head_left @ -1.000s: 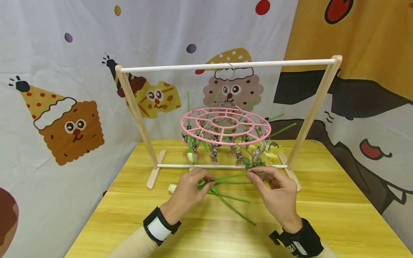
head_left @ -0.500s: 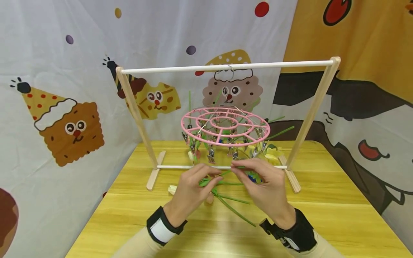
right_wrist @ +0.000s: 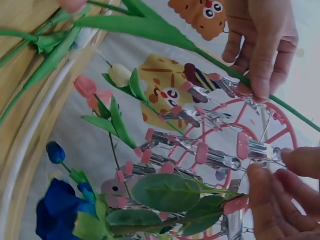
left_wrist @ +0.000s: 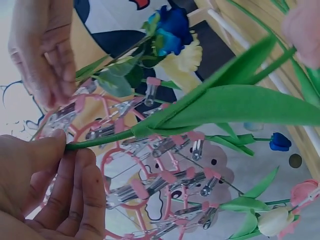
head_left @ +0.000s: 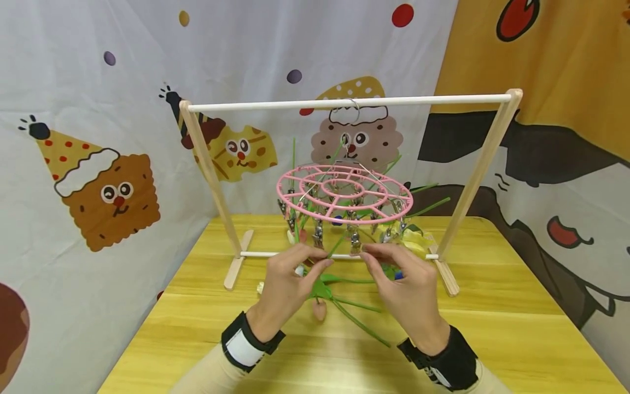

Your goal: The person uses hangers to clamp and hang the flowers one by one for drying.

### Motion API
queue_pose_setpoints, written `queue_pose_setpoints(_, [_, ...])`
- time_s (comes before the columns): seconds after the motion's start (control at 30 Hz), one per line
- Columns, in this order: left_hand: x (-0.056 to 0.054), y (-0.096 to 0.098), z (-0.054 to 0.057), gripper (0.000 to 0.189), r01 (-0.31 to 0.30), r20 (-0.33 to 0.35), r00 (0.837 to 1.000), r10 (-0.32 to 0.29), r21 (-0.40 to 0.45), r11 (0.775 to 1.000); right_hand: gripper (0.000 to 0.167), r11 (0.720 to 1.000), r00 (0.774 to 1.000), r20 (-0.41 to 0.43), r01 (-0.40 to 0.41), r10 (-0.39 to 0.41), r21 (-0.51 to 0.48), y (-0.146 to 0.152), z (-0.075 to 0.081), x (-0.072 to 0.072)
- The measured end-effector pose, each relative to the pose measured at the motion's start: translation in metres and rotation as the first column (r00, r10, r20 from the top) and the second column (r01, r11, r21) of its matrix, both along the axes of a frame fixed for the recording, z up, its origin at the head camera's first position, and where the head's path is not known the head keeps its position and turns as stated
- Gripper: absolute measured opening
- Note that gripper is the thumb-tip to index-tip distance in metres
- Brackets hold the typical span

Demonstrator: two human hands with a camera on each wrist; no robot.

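My left hand (head_left: 290,284) pinches the green stem (left_wrist: 102,142) of an artificial tulip. The stem points upward, and its pink bud (head_left: 319,310) hangs below broad green leaves (left_wrist: 230,105). Just to the right, my right hand (head_left: 406,290) pinches the handle end of a metal clip (right_wrist: 260,150) with pink tips. That clip hangs from the near side of a pink round clip hanger (head_left: 339,221). The stem's upper end is beside this clip, apart from it in the right wrist view.
The hanger hangs from a white rod (head_left: 275,103) on a wooden stand (head_left: 206,164). Other clips hold flowers head down, among them a blue rose (right_wrist: 60,210) and a white tulip (right_wrist: 120,75). More green stems (head_left: 361,328) lie on the table (head_left: 197,339) below the hands.
My right hand has left the stem and moved to the clip. The stem in my left hand has swung from nearly level to pointing up, with its bud turned down.
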State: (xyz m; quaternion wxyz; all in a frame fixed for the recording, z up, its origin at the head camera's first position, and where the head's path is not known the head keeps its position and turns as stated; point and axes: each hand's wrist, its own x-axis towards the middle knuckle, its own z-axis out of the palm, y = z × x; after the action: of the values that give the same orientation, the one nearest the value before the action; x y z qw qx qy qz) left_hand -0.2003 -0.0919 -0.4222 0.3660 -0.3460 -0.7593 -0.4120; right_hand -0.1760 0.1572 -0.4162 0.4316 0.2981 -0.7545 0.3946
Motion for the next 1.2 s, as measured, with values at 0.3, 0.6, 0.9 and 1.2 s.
queue_pose_setpoints(0.3, [-0.001,-0.004,0.010,0.015,0.008,0.053,0.999,-0.012,0.071,0.997,0.045,0.987,0.992,0.011,0.122,-0.124,0.101,-0.011,0.000,-0.005])
queue_pose_setpoints(0.6, [-0.001,-0.003,0.015,0.012,0.025,0.113,0.993,-0.040,0.134,0.991,0.050,0.991,0.989,0.085,0.120,-0.125,0.067,-0.024,0.003,-0.012])
queue_pose_setpoints(0.9, [-0.002,-0.001,0.017,0.009,0.046,0.179,0.981,-0.075,0.165,0.985,0.038,0.997,0.990,0.125,0.072,-0.071,-0.008,-0.025,0.005,-0.019])
queue_pose_setpoints(1.2, [0.000,0.002,0.019,0.009,0.052,0.208,0.974,-0.088,0.176,0.983,0.030,0.991,0.978,0.201,-0.039,0.064,-0.126,-0.021,0.008,-0.020])
